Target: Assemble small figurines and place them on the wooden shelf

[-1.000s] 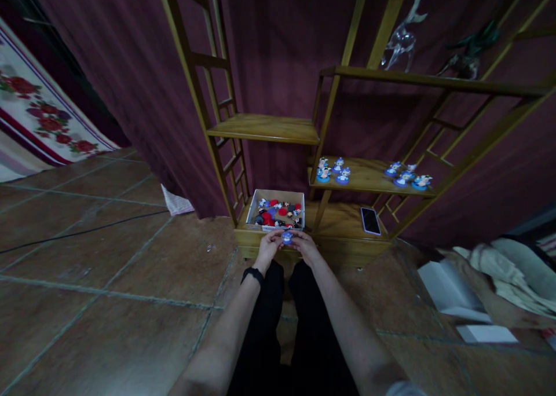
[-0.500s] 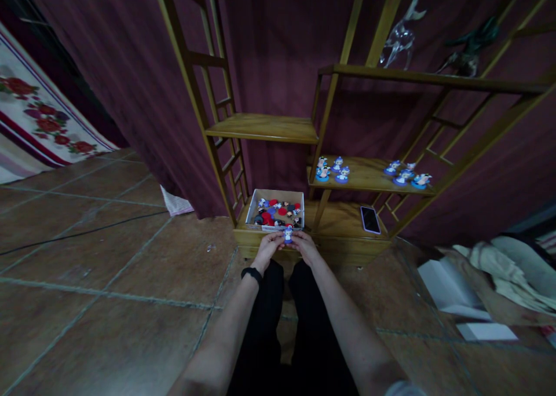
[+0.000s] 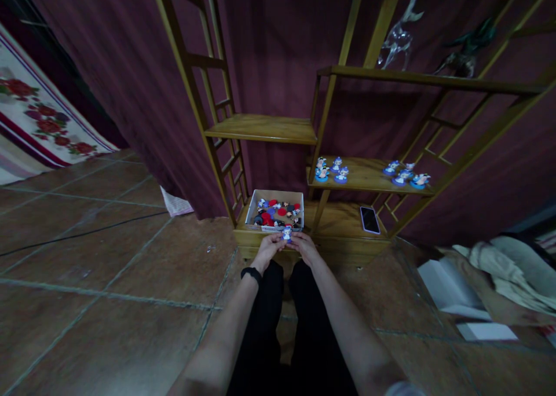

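Between my fingertips stands a small purple-and-white figurine (image 3: 287, 234), upright, just in front of a cardboard box. My left hand (image 3: 269, 249) pinches it from the left, and my right hand (image 3: 305, 246) grips its right side. Behind it, the open box (image 3: 303, 202) holds many small figurines in red, black, white and purple. On the middle shelf to the right, one group of blue and purple figurines (image 3: 341, 175) stands at the left end, and a second group (image 3: 401, 177) at the right end.
A wooden shelf unit (image 3: 264, 128) stands before a dark red curtain. A phone (image 3: 369, 219) lies on its lowest board. A glass deer (image 3: 398, 43) and a dark green ornament (image 3: 467, 51) sit on the upper right shelf. White boxes (image 3: 454, 289) lie on the floor at right.
Both hands keep hold of the figurine, which has shifted very slightly up and left. The other figurines and the box stay in place.
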`<state>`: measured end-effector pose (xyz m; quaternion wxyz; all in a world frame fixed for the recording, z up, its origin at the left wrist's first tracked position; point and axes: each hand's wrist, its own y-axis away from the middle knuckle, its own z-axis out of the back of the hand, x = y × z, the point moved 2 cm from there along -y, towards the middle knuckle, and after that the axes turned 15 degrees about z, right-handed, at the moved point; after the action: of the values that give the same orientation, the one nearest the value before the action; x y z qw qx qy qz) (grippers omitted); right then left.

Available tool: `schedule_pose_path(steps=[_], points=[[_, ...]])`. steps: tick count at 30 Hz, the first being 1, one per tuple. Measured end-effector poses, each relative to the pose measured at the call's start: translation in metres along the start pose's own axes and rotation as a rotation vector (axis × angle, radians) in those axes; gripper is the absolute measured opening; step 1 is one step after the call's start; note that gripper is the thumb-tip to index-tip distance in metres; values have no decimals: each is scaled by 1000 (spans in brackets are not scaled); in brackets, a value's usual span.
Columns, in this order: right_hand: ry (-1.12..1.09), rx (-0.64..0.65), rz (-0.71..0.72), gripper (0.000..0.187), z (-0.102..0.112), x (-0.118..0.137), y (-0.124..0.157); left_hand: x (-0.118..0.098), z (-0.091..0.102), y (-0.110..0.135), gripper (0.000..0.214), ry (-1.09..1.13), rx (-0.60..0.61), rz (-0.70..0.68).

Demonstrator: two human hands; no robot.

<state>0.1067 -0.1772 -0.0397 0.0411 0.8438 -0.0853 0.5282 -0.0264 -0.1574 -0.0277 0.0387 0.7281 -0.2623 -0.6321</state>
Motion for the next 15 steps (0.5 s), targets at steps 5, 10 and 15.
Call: schedule_pose_path(steps=[5,10,15], points=[[4,7,-17,28,-1,3,2,0,-1,1,40,23,-26,13],[4,20,-32,27,1,0,0,2,0,-1,39,42,-19,5],[2,16,-23,28,3,-5,-2,5,1,-4,40,52,-36,11]])
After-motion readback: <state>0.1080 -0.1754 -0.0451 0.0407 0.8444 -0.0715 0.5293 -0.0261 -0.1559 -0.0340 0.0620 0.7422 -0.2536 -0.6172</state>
